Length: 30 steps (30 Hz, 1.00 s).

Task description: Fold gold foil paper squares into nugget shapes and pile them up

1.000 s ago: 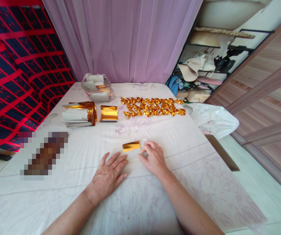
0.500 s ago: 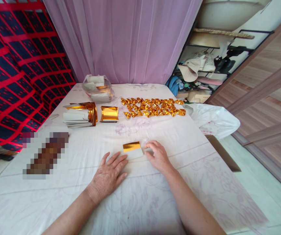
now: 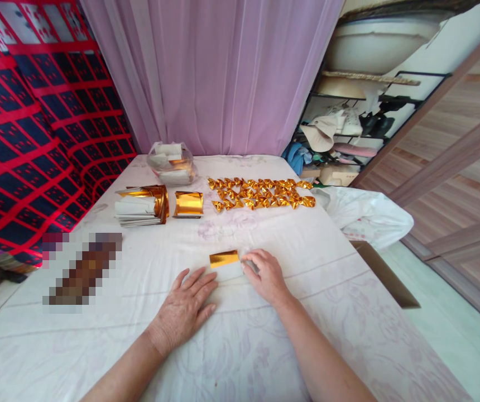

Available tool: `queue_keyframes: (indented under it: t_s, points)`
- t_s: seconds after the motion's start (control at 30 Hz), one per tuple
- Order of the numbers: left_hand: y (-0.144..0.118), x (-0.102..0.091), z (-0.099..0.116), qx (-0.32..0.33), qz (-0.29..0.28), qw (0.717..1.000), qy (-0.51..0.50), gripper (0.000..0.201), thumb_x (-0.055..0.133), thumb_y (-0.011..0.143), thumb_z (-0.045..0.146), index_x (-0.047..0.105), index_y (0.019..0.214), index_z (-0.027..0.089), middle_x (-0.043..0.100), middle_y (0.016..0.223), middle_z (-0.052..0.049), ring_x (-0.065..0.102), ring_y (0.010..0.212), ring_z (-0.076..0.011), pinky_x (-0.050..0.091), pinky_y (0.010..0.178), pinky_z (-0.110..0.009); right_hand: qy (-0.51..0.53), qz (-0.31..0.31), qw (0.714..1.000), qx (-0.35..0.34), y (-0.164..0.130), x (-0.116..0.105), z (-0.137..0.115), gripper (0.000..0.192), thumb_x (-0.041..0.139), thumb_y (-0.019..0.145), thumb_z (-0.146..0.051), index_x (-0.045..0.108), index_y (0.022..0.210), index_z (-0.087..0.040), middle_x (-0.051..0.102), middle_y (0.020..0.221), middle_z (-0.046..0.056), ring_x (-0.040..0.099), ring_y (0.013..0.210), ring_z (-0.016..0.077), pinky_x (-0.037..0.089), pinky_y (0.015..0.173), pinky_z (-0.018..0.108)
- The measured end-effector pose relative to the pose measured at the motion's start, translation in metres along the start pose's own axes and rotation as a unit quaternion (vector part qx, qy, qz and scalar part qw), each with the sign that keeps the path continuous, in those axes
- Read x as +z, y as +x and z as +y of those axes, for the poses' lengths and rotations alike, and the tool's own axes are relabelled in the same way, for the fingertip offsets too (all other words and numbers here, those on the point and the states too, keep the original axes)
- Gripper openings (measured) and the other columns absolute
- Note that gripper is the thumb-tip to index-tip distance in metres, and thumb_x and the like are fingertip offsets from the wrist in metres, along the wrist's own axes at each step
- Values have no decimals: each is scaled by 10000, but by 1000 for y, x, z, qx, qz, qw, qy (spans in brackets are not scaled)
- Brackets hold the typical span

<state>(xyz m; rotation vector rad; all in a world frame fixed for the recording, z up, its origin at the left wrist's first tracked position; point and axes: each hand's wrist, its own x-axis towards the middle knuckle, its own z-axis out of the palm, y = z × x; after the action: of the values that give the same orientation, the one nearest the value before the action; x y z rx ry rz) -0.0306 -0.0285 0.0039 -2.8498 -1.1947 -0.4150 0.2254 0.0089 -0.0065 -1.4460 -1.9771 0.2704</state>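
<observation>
A small sheet of gold foil paper (image 3: 224,258) lies on the cloth in front of me, a gold band along its far side and a pale part nearer to me. My left hand (image 3: 187,298) rests flat with fingers spread, its fingertips by the sheet's near left corner. At the right end of the sheet, my right hand (image 3: 265,273) is curled, thumb and forefinger tips close together at the paper's edge. Further back are several rows of folded gold foil pieces (image 3: 260,193), a short stack of gold sheets (image 3: 188,204) and a larger fanned stack (image 3: 139,206).
A clear plastic bag (image 3: 172,164) with more paper stands at the back left. A blurred brown patch (image 3: 85,271) lies at the left. A white plastic bag (image 3: 374,215) and a cardboard piece (image 3: 384,273) are beyond the table's right edge. A purple curtain (image 3: 219,78) hangs behind.
My right hand has moved slightly left onto the sheet's right end, thumb and forefinger drawing closer. The left hand stays flat. The whole view has tilted up a little.
</observation>
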Motion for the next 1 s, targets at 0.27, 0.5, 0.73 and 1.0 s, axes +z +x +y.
queue_keyframes:
  t_s: [0.27,0.5,0.73,1.0]
  points:
    - [-2,2,-1,-3,3,1000,6,366,497,937,403,579,1253,237,547,1405,-42,441,1327,-251,266,1136,-463,-12,-7,1000,-15,-1,5,-1,175,608,826,-248,664,991,-230,666,1006,52,613,962,215,451,842,360]
    - [-2,1,0,-10,5,1000,-17,355,486,945,394,584,1254,250,549,1401,-55,437,1334,-238,257,1147,-467,-19,-13,1000,-12,0,4,-2,178,635,799,-237,674,973,-237,659,999,43,604,956,213,445,861,368]
    - [-1,0,-1,-12,-4,1000,-27,358,495,941,374,588,1263,248,564,1387,-51,434,1338,-248,267,1144,-482,-9,-7,1000,-17,0,6,-2,192,638,793,-231,675,980,-250,662,992,40,604,958,212,444,855,362]
    - [-2,-3,-2,-15,-29,998,-44,395,457,964,423,566,1296,239,546,1408,-50,433,1341,-255,283,1131,-498,8,-7,1000,-15,-1,6,-2,215,643,779,-181,679,979,-251,675,998,34,618,969,208,451,841,350]
